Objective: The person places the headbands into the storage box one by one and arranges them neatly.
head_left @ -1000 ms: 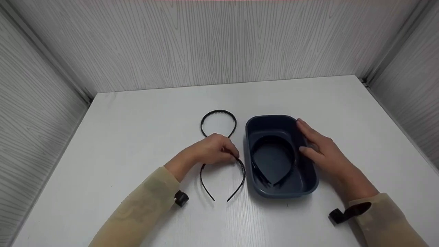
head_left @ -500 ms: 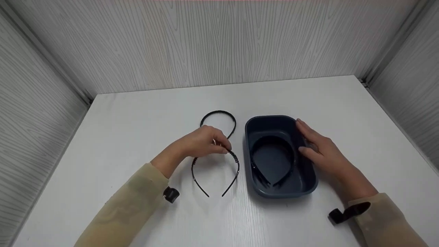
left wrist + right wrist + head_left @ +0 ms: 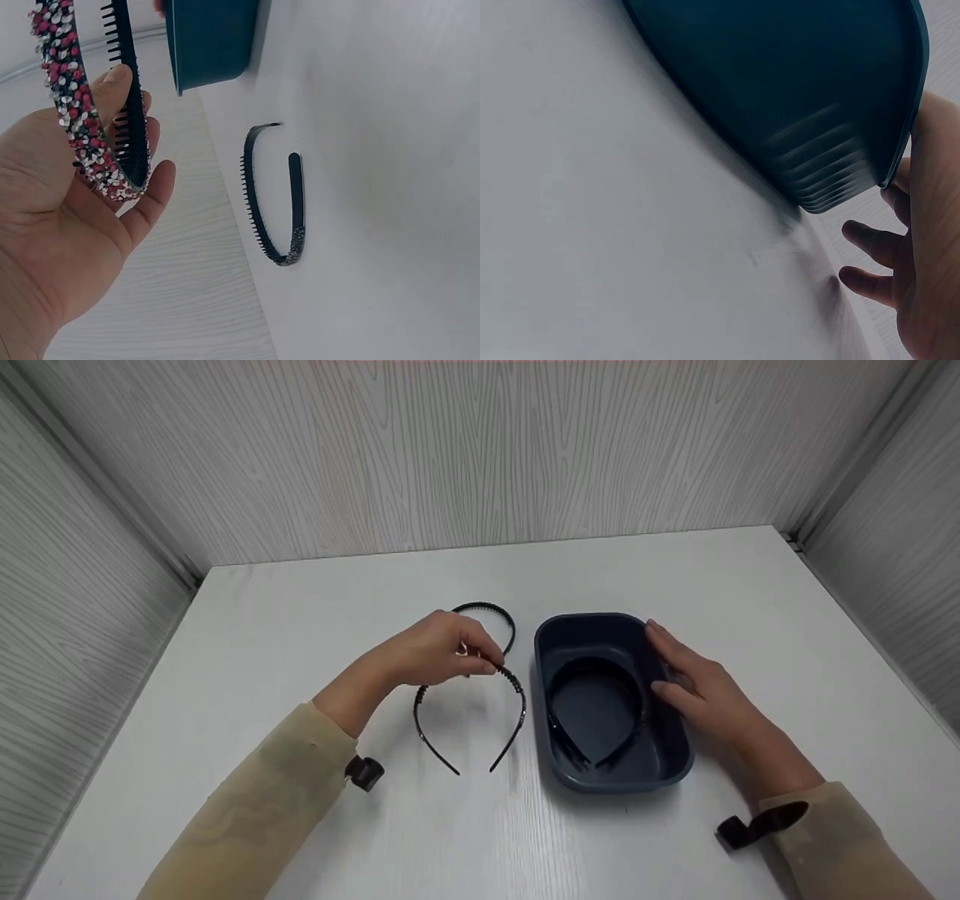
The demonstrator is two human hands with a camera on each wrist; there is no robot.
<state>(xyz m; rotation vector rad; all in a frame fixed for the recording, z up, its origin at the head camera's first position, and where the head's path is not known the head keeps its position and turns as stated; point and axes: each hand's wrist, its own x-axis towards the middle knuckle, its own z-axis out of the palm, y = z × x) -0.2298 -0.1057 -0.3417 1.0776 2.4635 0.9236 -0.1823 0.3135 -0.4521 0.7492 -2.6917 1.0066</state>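
Note:
My left hand (image 3: 442, 649) pinches a black toothed headband (image 3: 523, 701) at the top of its arch, ends pointing toward me. Red and white beads (image 3: 86, 139) cover its outer face in the left wrist view. Beyond it a second toothed headband (image 3: 512, 622) lies on the table, partly behind the hand; the left wrist view shows glittery trim (image 3: 297, 244) on it. My right hand (image 3: 701, 682) holds the right wall of a dark blue plastic bin (image 3: 559, 757), thumb over the rim. Inside the bin lie black headbands (image 3: 559, 727), nested together.
The bin stands on a white table (image 3: 300, 607) to the right of the held headband. A wood-grain panel (image 3: 480, 457) rises at the table's back edge, with side panels (image 3: 82, 547) at left and right.
My left hand has moved back and to the left, raising the headband off the table and away from the bin. The right hand and bin have stayed nearly still.

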